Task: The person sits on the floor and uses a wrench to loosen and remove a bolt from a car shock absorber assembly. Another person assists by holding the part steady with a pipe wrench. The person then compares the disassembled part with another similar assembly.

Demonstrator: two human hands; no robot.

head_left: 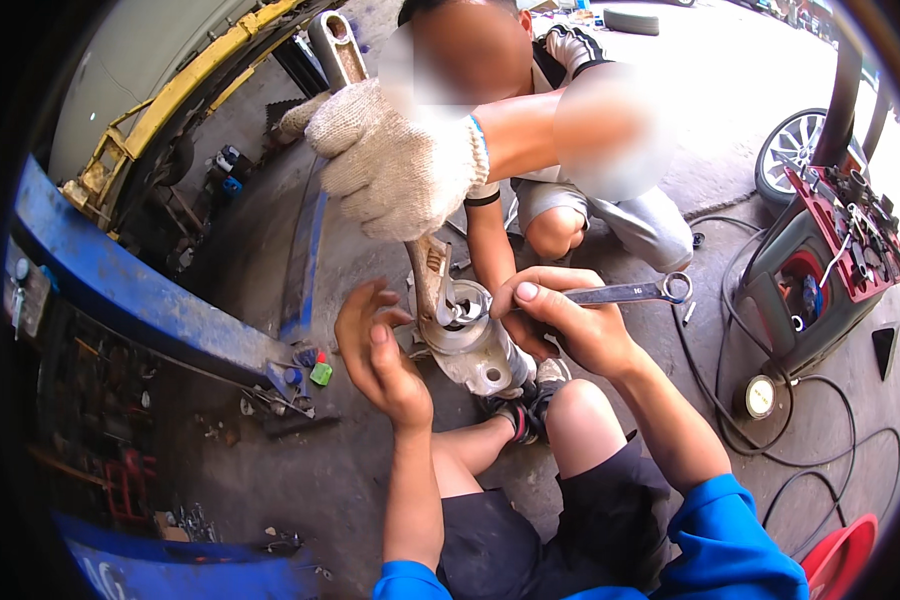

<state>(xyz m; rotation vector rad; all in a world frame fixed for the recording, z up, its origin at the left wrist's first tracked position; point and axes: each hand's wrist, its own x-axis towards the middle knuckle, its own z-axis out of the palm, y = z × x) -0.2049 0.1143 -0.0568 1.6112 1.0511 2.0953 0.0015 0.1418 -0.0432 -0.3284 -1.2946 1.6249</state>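
Note:
My right hand (575,320) grips a combination wrench (625,293); its ring end points right. The wrench's other end reaches the centre of a round metal mount (460,335), where the contact is partly hidden. Left of the mount, my left hand (385,365) is held open with curled fingers and nothing in it. A co-worker's gloved hand (400,160) holds a large adjustable wrench (430,270), its jaws at the mount's centre. Below, a flat metal flange with a hole (485,375) belongs to the same part. The co-worker's bare hand is beside the mount, partly behind my right hand.
The co-worker squats opposite. At the right, a red tray (860,235) of tools tops a dark stool-like stand (795,300), with a black hose (730,420) looping around it. A wheel (795,150) lies behind. A blue lift beam (160,290) runs along the left.

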